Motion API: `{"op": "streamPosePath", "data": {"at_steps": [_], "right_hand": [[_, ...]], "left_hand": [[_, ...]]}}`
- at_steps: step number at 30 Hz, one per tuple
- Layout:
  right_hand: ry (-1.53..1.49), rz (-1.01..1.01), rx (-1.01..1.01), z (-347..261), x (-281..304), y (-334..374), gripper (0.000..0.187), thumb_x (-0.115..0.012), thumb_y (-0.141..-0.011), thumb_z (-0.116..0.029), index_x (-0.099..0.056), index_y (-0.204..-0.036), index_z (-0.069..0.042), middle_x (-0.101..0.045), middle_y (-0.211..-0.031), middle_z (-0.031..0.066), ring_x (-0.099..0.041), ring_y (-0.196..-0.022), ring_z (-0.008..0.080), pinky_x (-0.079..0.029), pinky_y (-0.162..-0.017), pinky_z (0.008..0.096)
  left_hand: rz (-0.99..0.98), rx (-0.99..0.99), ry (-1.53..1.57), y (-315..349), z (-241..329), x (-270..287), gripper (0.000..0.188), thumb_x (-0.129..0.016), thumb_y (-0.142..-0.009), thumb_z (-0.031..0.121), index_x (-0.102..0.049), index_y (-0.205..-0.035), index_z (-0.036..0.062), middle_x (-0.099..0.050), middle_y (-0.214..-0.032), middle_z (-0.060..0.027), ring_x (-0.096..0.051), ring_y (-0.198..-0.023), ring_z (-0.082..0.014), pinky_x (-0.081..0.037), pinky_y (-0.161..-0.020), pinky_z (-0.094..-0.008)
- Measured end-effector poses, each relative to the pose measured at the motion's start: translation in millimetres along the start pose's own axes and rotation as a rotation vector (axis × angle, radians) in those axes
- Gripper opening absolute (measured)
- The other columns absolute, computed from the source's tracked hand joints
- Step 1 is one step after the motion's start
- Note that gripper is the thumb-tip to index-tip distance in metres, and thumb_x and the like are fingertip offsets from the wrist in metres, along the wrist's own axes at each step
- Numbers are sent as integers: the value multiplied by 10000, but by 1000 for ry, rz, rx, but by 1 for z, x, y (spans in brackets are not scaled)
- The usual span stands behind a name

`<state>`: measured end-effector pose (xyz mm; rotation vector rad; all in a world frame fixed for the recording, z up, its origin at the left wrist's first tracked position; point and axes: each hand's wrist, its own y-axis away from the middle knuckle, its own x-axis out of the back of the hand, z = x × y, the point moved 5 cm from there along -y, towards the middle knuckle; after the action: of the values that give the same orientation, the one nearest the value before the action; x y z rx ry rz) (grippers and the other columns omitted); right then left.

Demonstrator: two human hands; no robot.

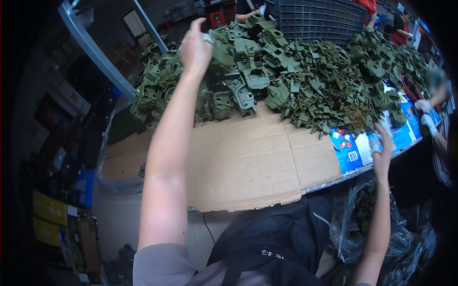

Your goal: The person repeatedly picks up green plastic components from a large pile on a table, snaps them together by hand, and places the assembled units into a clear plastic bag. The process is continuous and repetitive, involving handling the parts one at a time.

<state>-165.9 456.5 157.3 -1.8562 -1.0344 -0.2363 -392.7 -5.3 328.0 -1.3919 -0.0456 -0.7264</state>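
Note:
My left hand (195,50) reaches far forward to the left part of a heap of moulded green plastic parts (255,78). Its thumb side has a white covering on one fingertip, and the fingers close against a blurred green plastic part (221,55); the gripping fingertips are partly hidden. Off to the right, my right hand (381,150) is held over the blue printed cardboard (350,155), with fingers stretched apart and white coverings on some fingertips. It seems to hold nothing. Just beyond it lies a pile of smaller green parts (319,83).
Brown cardboard (238,162) covers the near tabletop. A black plastic crate (322,21) stands behind the heap. Clear plastic bags (348,209) hang below the table's right edge. At the far right are a co-worker's gloved hands (426,114). A metal post (95,47) rises at left.

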Motion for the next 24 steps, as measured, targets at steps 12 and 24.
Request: {"op": "streamPosePath", "data": {"at_steps": [12, 24], "right_hand": [[-135, -386, 315, -173, -52, 2, 347, -635, -773, -44, -583, -1116, -60, -555, -1169, 151, -531, -1100, 323, -430, -922, 359], [-835, -1465, 503, -277, -87, 36, 885, -710, -761, -311, -195, -1431, -51, -356, -1406, 183, -357, -1287, 301, -307, -1039, 379]], "left_hand": [[-353, -336, -409, 33, -15, -12, 640, -747, -612, 113, -494, -1196, 183, -518, -1048, -138, -565, -961, -322, -309, -974, -528], [-1604, -596, 1106, 166, 94, 218, 492, -467, -884, 527, -646, -1114, 132, -518, -1198, -186, -516, -1102, -354, -321, -986, -492]]}}
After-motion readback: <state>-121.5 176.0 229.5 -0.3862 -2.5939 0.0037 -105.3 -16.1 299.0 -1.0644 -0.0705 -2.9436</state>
